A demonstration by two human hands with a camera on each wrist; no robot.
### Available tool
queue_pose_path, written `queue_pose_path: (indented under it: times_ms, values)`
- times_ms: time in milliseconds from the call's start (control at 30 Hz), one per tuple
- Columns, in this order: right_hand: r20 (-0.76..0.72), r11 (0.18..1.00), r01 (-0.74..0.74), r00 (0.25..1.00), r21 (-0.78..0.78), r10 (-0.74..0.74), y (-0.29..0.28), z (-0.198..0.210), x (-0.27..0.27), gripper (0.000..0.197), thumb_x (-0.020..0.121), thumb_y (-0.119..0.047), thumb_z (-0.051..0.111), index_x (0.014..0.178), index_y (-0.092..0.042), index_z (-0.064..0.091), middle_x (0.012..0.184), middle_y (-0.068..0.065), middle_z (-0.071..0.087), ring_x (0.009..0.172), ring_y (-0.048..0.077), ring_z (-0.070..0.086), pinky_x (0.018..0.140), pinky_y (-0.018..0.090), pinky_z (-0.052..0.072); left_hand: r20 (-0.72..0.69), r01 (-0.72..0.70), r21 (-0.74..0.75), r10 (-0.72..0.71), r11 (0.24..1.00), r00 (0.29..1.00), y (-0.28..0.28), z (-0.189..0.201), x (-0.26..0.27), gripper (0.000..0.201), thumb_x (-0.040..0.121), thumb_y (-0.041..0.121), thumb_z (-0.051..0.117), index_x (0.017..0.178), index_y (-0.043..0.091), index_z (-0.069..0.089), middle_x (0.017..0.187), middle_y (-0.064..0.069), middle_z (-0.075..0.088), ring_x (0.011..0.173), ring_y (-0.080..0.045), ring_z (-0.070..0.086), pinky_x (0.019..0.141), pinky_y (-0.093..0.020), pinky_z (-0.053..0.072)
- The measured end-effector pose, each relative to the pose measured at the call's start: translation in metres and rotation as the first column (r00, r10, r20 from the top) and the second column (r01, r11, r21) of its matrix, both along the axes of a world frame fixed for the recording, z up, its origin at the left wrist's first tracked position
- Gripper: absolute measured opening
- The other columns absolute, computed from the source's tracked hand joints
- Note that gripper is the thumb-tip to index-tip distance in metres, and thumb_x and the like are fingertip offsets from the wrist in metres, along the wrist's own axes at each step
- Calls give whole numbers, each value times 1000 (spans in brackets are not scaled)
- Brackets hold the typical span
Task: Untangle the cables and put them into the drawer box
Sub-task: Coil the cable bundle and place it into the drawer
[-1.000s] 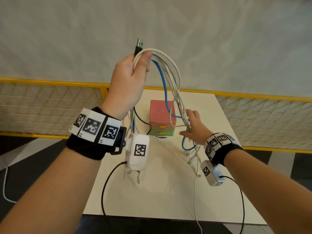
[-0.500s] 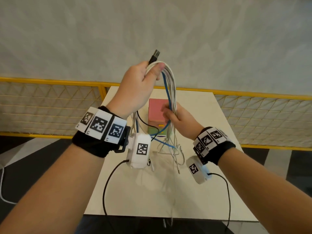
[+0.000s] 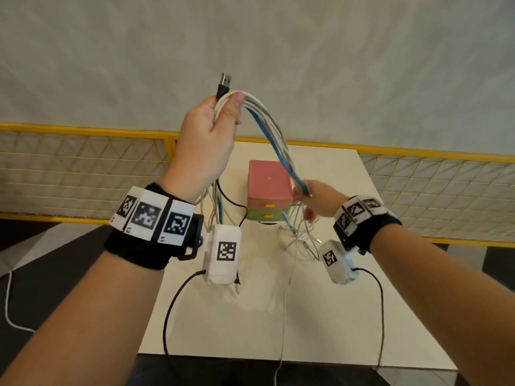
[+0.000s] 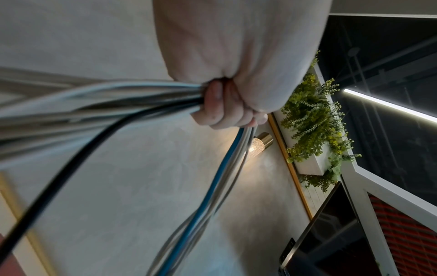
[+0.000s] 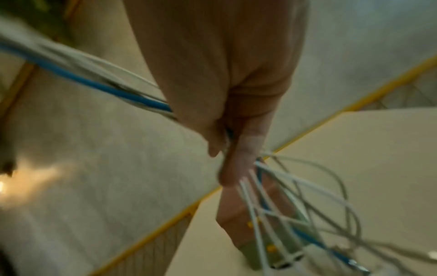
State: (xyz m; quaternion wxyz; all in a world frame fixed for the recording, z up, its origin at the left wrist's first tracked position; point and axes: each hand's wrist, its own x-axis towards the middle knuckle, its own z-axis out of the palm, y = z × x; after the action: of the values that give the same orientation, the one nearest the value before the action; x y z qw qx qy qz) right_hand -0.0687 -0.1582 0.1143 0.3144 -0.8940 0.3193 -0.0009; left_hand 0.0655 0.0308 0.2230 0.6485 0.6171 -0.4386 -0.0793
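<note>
White table (image 3: 250,316) under us; we're gripping the cables (image 3: 267,126) up high, left hand (image 3: 207,135) fisted around the bend, right hand (image 3: 315,200) pinching lower near the drawer box (image 3: 269,181). They're looking light and floppy, so we're holding by the plugs.

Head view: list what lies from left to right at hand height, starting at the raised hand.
left hand gripping the cable bundle → USB plug sticking up above that hand → drawer box on the table → right hand gripping the bundle lower down.
</note>
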Motion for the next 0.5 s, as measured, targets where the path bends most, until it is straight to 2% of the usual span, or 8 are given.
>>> queue_pose_path:
  times_ms: [33, 100, 167, 233, 300, 333, 433, 500]
  values:
    - [69, 997, 69, 995, 36, -72, -7, 6, 1, 7, 95, -9, 49, 97, -5, 55, 84, 12, 64, 75, 28, 67, 77, 39, 57, -2, 4, 4, -4, 1000, 1000, 1, -1, 0, 32, 100, 40, 46, 73, 23, 48, 48, 13, 34, 41, -6, 29, 44, -22, 24]
    - [184, 983, 169, 971, -74, -153, -24, 18, 2, 10, 92, -2, 49, 95, -5, 58, 96, 17, 63, 90, 33, 63, 85, 43, 52, -12, 20, 4, -20, 1000, 1000, 2, 0, 0, 32, 102, 37, 44, 73, 22, 48, 48, 14, 34, 41, -5, 29, 43, -20, 25]
    - [273, 939, 245, 946, -242, -176, -36, 31, 1, 17, 95, -5, 44, 106, -5, 57, 106, 18, 60, 90, 29, 56, 79, 32, 42, -33, 39, -9, -39, 999, 999, 4, 3, -2, 33, 103, 35, 43, 73, 21, 47, 50, 13, 34, 41, -5, 29, 42, -19, 26]
    - [336, 923, 227, 935, -312, -116, -47, 41, -2, 28, 93, -1, 46, 121, -3, 50, 121, 19, 49, 101, 31, 52, 83, 22, 34, -49, 59, -14, -60, 998, 997, 2, 5, -5, 34, 103, 33, 42, 73, 20, 46, 53, 10, 33, 42, -5, 29, 41, -18, 26]
    - [223, 937, 142, 972, -318, -71, -53, 50, -9, 55, 87, -2, 60, 136, -5, 36, 139, 18, 35, 118, 32, 48, 94, 24, 34, -53, 82, 30, -80, 996, 995, -3, 1, -6, 34, 103, 35, 43, 73, 20, 45, 52, 11, 34, 43, -6, 30, 42, -18, 26]
    - [87, 942, 89, 994, -323, -64, -54, 55, -13, 72, 83, -7, 67, 143, -9, 27, 145, 17, 29, 125, 33, 46, 99, 30, 35, -55, 96, 74, -92, 993, 994, -8, -4, -6, 34, 102, 37, 44, 72, 21, 46, 51, 13, 35, 43, -5, 30, 43, -19, 27]
    - [-282, 922, -55, 957, -384, -60, -44, 72, -26, 106, 77, -31, 77, 150, -15, 2, 154, 15, 18, 137, 33, 34, 103, 43, 36, 88, 79, 300, -110, 951, 990, -29, -26, -14, 34, 100, 41, 45, 70, 26, 49, 54, 11, 42, 44, -6, 37, 49, -28, 29]
    - [-183, 923, -111, 982, -368, 45, -26, 79, -31, 114, 72, -34, 80, 151, -17, -1, 154, 14, 20, 137, 31, 32, 107, 41, 34, 203, 63, 491, -185, 869, 961, -45, -45, -22, 32, 101, 39, 44, 77, 21, 56, 63, 6, 49, 55, -11, 48, 53, -28, 31]
